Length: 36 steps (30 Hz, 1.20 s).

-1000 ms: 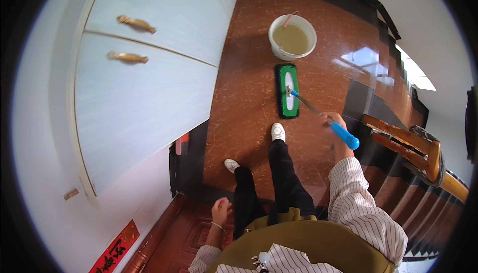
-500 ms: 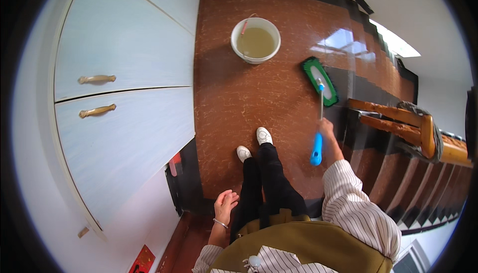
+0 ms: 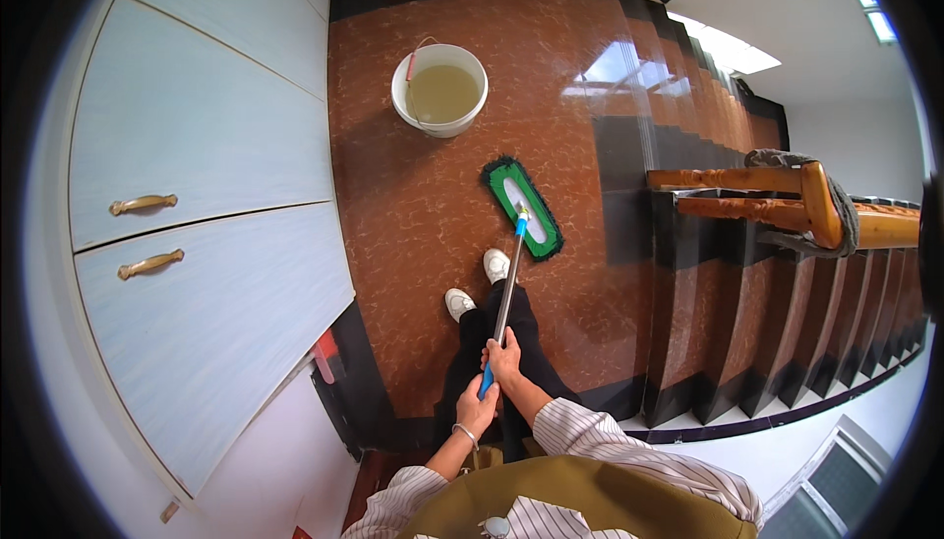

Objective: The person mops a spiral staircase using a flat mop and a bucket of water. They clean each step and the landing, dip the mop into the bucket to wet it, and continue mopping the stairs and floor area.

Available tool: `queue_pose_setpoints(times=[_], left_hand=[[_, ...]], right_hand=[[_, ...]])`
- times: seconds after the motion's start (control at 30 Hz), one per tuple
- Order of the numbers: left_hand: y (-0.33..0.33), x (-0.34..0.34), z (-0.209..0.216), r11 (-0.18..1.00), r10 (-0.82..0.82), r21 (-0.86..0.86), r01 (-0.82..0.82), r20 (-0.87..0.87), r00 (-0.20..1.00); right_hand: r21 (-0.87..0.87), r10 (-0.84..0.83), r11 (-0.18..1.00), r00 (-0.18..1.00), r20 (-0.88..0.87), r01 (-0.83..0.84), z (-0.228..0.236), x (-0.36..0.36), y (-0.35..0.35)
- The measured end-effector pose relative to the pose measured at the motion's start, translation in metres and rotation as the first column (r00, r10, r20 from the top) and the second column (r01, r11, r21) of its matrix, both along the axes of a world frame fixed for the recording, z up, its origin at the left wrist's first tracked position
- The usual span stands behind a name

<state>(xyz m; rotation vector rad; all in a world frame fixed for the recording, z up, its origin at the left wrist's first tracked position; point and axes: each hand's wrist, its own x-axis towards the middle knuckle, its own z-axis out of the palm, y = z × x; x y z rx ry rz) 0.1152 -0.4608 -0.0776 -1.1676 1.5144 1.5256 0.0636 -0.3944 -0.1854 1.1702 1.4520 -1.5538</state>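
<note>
Brown stair landing, mop (image 3: pixel 523 210) flat out ahead.
Left hand (image 3: pixel 476 404) and right hand (image 3: pixel 503 358) gripping handle; better pulled in straight overlapping strokes, clear of bucket (image 3: pixel 440 89).

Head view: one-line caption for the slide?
Both hands, left hand and right hand, grip a flat green mop on a brown marbled floor, near a white bucket of murky water beside the stairs.

green flat mop (image 3: pixel 522 208), head on floor
</note>
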Motion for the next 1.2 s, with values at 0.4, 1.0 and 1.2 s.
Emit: queue_pose_setpoints(times=[0.4, 1.0, 1.2], left_hand=[[0.073, -0.217, -0.083, 1.000, -0.021, 0.002, 0.022, -0.208, 0.978], [-0.097, -0.417, -0.189, 0.708, 0.068, -0.674, -0.211, -0.232, 0.970], [-0.197, -0.487, -0.213, 0.613, -0.113, -0.787, -0.064, -0.168, 0.979]], right_hand=[[-0.007, -0.096, 0.995, 0.971, -0.220, 0.097, -0.068, -0.236, 0.082], [0.204, 0.364, 0.932, 0.761, -0.537, -0.301, -0.061, -0.517, 0.240], [0.151, 0.444, 0.896, 0.859, -0.253, -0.419, -0.016, -0.369, 0.239]])
